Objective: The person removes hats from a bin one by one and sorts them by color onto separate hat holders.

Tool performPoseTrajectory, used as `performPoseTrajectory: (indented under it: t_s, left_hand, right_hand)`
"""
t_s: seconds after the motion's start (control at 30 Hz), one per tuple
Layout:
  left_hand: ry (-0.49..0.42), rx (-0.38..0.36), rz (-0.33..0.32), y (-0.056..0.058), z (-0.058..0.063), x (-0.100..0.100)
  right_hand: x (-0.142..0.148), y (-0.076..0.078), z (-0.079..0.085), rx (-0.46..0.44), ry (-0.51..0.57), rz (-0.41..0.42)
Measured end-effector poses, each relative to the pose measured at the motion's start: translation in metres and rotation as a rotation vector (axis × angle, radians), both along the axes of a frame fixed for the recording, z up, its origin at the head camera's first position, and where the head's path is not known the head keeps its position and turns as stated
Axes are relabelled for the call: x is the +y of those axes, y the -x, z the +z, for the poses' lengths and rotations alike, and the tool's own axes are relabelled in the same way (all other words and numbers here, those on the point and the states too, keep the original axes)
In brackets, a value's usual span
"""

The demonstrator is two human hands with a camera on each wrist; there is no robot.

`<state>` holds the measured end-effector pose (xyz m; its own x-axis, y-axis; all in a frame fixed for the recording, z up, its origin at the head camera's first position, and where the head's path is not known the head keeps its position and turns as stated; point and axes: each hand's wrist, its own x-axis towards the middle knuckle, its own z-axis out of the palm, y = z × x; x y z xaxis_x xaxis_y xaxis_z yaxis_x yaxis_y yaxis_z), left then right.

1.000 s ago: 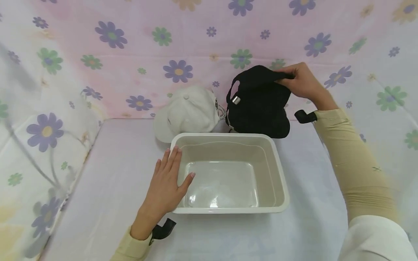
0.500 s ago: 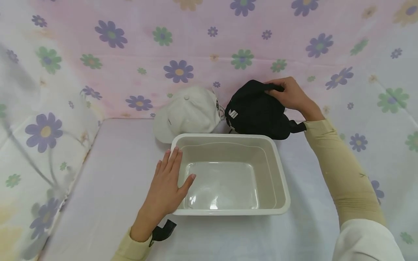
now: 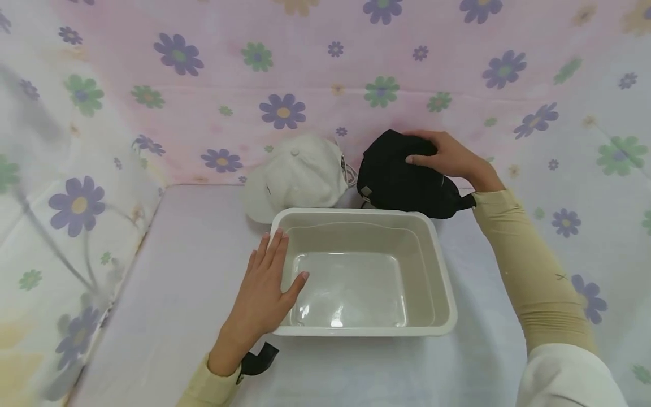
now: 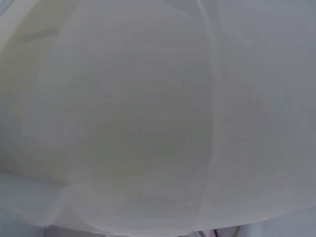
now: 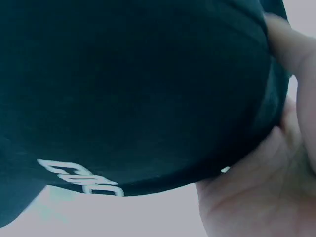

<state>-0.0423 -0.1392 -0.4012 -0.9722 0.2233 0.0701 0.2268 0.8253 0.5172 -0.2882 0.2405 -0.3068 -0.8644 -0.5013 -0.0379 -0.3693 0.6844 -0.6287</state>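
My right hand (image 3: 450,155) holds a black baseball cap (image 3: 391,175) by its crown, thumb on the near side and fingers behind. The cap stands at the back right, close behind the tub, its brim towards the right. White lettering shows on it in the right wrist view, where the dark cap (image 5: 138,98) fills most of the picture. My left hand (image 3: 261,294) lies with straight fingers over the left rim of a beige plastic tub (image 3: 363,330). A white baseball cap (image 3: 307,175) sits left of the black one, its brim to the left.
The tub, with nothing inside, stands on a pale cloth-covered table (image 3: 203,243). Flower-printed cloth (image 3: 315,68) hangs behind and at both sides. Only pale, blurred surfaces show in the left wrist view.
My right hand has lowered the black cap from a lifted, opened-out position and moved its hold from the edge to the crown. The left hand keeps its place on the tub.
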Motion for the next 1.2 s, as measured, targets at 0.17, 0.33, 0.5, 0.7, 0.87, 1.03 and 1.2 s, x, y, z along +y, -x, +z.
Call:
performPoseTrajectory:
  t_s: [0.17,0.33,0.5,0.7,0.87,1.03,1.2]
  left_hand:
    - [-0.007,0.011,0.003,0.001,-0.002,0.002]
    - [-0.025,0.01,-0.003,0.001,-0.003,0.002]
    - [-0.003,0.02,-0.026,0.0,0.002,0.001]
    - [-0.003,0.019,-0.144,0.002,0.035,-0.004]
    - [-0.328,-0.121,-0.266,0.018,0.085,0.003]
    - [-0.975,-0.321,-0.334,0.057,0.126,0.036]
    - [-1.285,-0.408,-0.215,0.109,0.141,0.083]
  right_hand:
    - [-0.002,0.003,-0.001,-0.047,-0.023,0.049]
    - [-0.004,0.005,0.0,-0.041,-0.059,0.035]
    - [-0.004,0.004,-0.011,-0.034,-0.019,-0.014]
    - [0.01,-0.016,-0.014,-0.111,0.009,-0.118]
    - [0.028,-0.047,-0.005,-0.098,0.217,-0.195]
    - [0.043,-0.064,-0.019,-0.06,0.396,-0.314]
    - [0.051,-0.066,-0.053,-0.073,0.429,-0.573]
